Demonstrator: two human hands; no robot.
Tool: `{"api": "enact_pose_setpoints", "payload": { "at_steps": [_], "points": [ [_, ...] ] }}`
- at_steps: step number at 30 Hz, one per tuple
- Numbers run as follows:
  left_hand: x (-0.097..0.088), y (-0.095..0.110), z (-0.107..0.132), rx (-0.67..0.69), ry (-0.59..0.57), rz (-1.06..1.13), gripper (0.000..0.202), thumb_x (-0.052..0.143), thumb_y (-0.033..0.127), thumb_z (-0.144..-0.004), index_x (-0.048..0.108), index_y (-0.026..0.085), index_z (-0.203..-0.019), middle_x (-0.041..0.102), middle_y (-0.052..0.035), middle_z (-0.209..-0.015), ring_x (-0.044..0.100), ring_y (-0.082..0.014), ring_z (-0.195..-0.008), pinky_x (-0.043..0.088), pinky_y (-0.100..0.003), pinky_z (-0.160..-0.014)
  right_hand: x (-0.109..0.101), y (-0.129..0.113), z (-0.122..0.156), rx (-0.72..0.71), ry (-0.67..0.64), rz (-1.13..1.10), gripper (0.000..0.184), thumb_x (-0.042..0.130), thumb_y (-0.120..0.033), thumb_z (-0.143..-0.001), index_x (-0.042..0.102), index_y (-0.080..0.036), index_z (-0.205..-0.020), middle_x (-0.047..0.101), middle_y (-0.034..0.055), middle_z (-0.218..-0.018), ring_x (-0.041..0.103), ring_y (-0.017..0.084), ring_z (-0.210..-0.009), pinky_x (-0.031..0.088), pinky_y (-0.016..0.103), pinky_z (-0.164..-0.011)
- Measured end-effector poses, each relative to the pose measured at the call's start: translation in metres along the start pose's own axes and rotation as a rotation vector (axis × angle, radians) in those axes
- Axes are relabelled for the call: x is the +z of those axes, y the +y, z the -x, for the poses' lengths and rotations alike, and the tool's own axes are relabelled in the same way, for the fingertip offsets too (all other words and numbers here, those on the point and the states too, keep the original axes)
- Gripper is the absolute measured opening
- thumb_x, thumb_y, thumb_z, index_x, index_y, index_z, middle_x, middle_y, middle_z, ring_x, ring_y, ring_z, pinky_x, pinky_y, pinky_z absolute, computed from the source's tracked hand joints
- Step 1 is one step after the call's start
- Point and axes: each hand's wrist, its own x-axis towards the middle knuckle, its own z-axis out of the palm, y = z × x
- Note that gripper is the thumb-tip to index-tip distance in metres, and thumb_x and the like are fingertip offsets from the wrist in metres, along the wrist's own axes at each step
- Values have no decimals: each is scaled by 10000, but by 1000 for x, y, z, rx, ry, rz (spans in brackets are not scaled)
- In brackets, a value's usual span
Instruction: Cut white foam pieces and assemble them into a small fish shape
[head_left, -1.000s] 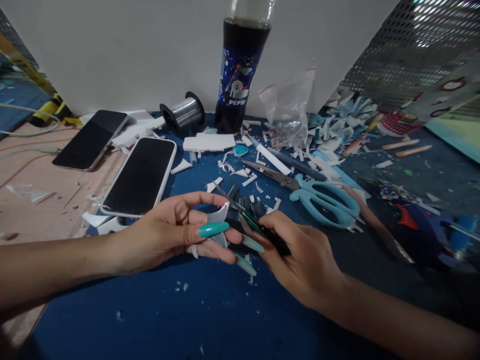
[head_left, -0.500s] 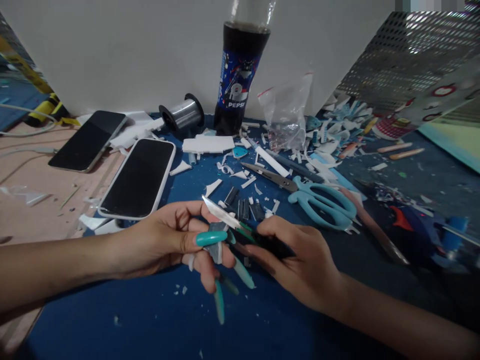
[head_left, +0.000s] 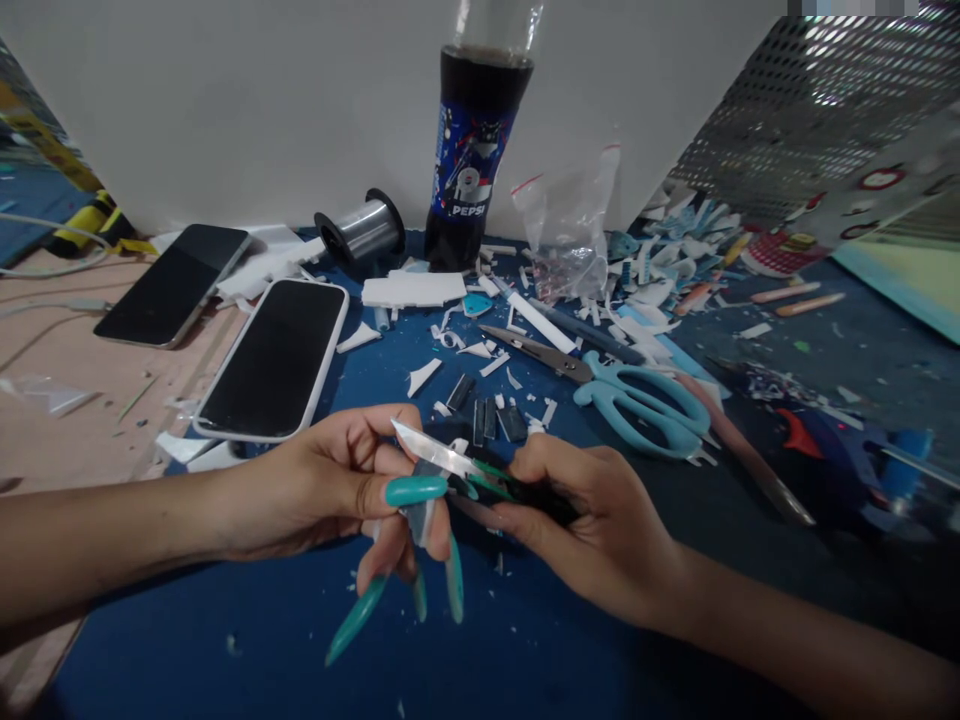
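My left hand (head_left: 360, 485), with long teal nails, pinches a small grey piece (head_left: 418, 520) between thumb and fingers. My right hand (head_left: 589, 520) is wrapped round a utility knife (head_left: 439, 450) with a dark and green handle. Its blade points left and lies across the top of the grey piece, close to my left fingertips. Whether the edge is cutting into the piece I cannot tell. Just beyond the hands, several small dark blocks (head_left: 490, 418) rest on the blue table surface (head_left: 285, 620) among white scraps.
Light-blue scissors (head_left: 649, 400) lie to the right. Two phones (head_left: 274, 360) rest at the left. A Pepsi bottle (head_left: 472, 150), a wire spool (head_left: 364, 230) and a clear zip bag (head_left: 570, 235) stand along the back. White and blue offcuts (head_left: 667, 250) are heaped at the back right.
The knife blade has shifted slightly left and down over the grey piece. The lower fingers of my left hand have swung left. The view has shifted a little.
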Motion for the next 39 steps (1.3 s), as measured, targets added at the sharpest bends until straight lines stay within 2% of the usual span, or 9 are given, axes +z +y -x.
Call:
{"api": "enact_pose_setpoints", "payload": {
  "at_steps": [4,10,16,22,24,27,31,35,39],
  "points": [
    [1,0,1,-13,3,4,71,647,192,-911,580,167,-913,784,-21,-894,700,-58,-530,583,-158,-639,0,-2,1,45,-18,-27,330,675,-238,-851,425,-179,-644,339,-98,-522,291,20,-439,218,155,-395],
    [1,0,1,21,-36,54,45,626,152,-923,605,167,-959,779,-29,-930,705,-23,-574,533,-69,-606,1,-2,1,79,-15,-27,361,665,-278,-861,401,-187,-632,312,-96,-528,293,28,-450,222,168,-402],
    [1,0,1,20,-40,36,56,623,162,-927,569,172,-919,785,-28,-928,699,-34,-546,597,-192,-762,1,-1,1,98,-27,-43,337,666,-282,-859,420,-188,-648,339,-94,-521,302,29,-441,216,170,-394],
    [0,-2,0,2,-25,5,101,625,169,-926,538,173,-874,787,-35,-921,704,-48,-548,594,-196,-758,2,-3,0,85,-14,-84,324,683,-272,-841,444,-186,-640,380,-90,-507,325,29,-419,218,170,-376],
    [-1,-2,1,3,-34,11,79,606,164,-936,546,176,-886,786,-34,-925,709,-59,-559,598,-184,-711,2,-3,-1,76,-2,-79,333,692,-272,-834,437,-190,-637,380,-89,-510,318,32,-425,226,173,-382],
    [-2,-1,3,4,-38,49,59,601,154,-934,558,185,-908,786,-38,-931,741,-92,-659,551,-100,-563,2,-2,0,52,10,-93,336,683,-246,-840,412,-199,-646,372,-97,-498,300,33,-418,208,177,-377],
    [-3,0,5,2,-4,63,78,622,147,-919,563,191,-894,786,-32,-906,754,-107,-749,509,-55,-525,1,-1,1,12,27,-106,342,678,-198,-842,396,-199,-648,355,-101,-507,309,26,-409,192,176,-375],
    [-4,-3,2,8,-53,58,59,602,141,-931,564,185,-918,786,-50,-936,724,-77,-588,452,-53,-453,2,-1,1,-6,22,-107,351,684,-191,-839,390,-200,-647,325,-110,-502,291,18,-388,179,173,-364],
    [-4,-4,2,-25,-50,75,45,606,147,-931,576,181,-929,785,-59,-920,675,-33,-496,458,-47,-467,3,-1,1,-17,29,-104,343,680,-188,-842,393,-201,-655,328,-112,-501,285,20,-389,183,171,-363]
  ]
}}
